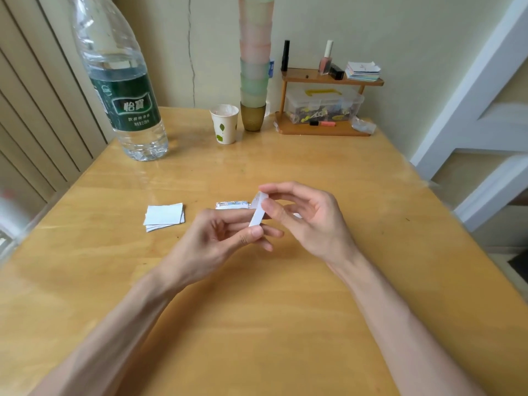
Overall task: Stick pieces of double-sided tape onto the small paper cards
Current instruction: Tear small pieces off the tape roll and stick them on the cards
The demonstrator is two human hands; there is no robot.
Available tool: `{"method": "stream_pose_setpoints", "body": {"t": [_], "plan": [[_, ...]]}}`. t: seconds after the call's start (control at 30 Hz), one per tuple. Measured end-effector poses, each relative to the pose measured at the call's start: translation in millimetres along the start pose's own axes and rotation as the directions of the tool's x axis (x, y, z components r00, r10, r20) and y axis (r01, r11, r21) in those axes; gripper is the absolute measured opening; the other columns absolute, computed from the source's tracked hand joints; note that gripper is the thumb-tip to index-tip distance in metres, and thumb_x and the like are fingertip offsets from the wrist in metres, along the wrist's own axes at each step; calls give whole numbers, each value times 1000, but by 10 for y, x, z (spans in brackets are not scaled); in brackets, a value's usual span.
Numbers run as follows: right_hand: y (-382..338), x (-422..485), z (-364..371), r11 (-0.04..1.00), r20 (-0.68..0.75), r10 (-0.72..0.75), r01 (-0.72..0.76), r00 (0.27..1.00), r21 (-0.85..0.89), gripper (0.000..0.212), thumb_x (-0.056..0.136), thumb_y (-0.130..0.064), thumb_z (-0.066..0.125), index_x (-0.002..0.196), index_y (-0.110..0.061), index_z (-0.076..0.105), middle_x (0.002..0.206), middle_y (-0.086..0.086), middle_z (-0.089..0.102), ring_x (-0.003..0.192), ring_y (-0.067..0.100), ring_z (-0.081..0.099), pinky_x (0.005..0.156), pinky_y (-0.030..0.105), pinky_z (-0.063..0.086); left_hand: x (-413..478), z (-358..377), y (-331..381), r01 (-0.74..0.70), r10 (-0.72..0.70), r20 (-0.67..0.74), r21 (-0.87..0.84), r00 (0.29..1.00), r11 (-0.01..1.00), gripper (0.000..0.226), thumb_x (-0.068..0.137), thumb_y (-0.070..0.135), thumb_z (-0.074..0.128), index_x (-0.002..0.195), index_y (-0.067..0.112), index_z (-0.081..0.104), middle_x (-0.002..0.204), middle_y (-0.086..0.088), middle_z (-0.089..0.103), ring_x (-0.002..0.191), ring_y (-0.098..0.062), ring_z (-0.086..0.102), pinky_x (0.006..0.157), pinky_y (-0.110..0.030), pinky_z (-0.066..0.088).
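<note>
Card (256,215), long axis near-vert, top leans R

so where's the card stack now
In the head view the card stack lies on the table, left of the left hand and nearer than the water bottle.

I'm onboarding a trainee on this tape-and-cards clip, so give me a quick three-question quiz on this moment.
1. True or false: the card stack lies on the table, left of the left hand.
2. What does the right hand share with the left hand? A) a white piece, pinched by both B) a pen C) nothing
3. Fill in: the label on the water bottle is ___ in colour.
Key: 1 true; 2 A; 3 green.
</note>
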State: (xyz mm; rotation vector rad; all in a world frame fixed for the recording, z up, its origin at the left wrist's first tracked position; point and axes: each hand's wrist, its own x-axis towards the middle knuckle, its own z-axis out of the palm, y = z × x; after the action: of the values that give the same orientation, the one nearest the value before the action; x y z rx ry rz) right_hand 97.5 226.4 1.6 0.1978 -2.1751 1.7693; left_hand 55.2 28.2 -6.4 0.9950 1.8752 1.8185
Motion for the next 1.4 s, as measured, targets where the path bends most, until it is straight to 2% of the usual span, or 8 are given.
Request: {"method": "stream_pose_setpoints", "body": {"t": [0.2,0.4,0.57,0.7,0.83,1.0,1.13,1.4], "plan": [[-3,-19,23,997,-76,49,-44,996,64,12,97,-13,73,107,-7,78,100,3,80,88,19,77,88,31,58,-11,18,12,-28,33,-40,133,999,991,30,93,20,68,123,22,71,92,2,81,85,-17,78,97,-16,48],[37,-1,25,997,-103,49,-43,994,56,13,100,-13,68,105,-7,79,103,-1,80,94,11,74,83,22,52,-8,-28,-30,-66,66,2,120,998,991,39,91,24,75,130,27,70,78,-4,75,69,-39,61,84,-26,52],[-4,-14,-24,1000,-69,20,-18,997,23,15,99,-12,69,112,-10,78,108,-1,80,105,13,74,93,35,57,-3,-31,-30,-75,79,-16,150,997,986,31,91,21,73,122,26,74,82,1,77,72,-32,67,87,-27,54],[-24,-29,-37,997,2,-33,33,999,-70,31,89,-20,78,120,-19,76,119,-4,77,114,20,72,98,53,55,3,-61,-39,-97,113,-58,227,992,969,14,92,18,73,103,23,79,89,4,79,88,-28,74,95,-29,55],[-42,-61,-36,989,25,-62,65,998,-134,42,84,-23,86,124,-24,74,129,-9,72,124,17,66,100,57,51,6,-74,-55,-99,119,-63,259,991,961,19,93,6,73,110,12,79,110,9,79,115,-11,71,102,-22,51],[-29,-73,-31,972,-5,-124,121,992,-203,38,82,-20,88,117,-27,76,129,-12,72,128,19,63,95,59,52,9,-63,-39,-91,115,-88,236,989,967,34,88,13,77,121,20,74,126,18,72,115,-8,71,102,-23,52],[-32,-72,-28,965,0,-143,139,990,-220,34,82,-16,87,114,-25,77,126,-12,73,127,20,64,94,59,52,9,-47,-17,-95,114,-84,209,990,973,27,93,16,70,120,15,73,107,9,79,91,-19,77,94,-23,54],[-93,-89,-14,975,-30,-191,186,981,-122,35,81,-7,88,113,-12,74,123,-4,75,122,22,68,93,44,55,10,-98,-75,-110,145,-92,311,985,944,15,91,15,73,105,14,81,104,8,80,108,-10,73,99,-19,50]]}}
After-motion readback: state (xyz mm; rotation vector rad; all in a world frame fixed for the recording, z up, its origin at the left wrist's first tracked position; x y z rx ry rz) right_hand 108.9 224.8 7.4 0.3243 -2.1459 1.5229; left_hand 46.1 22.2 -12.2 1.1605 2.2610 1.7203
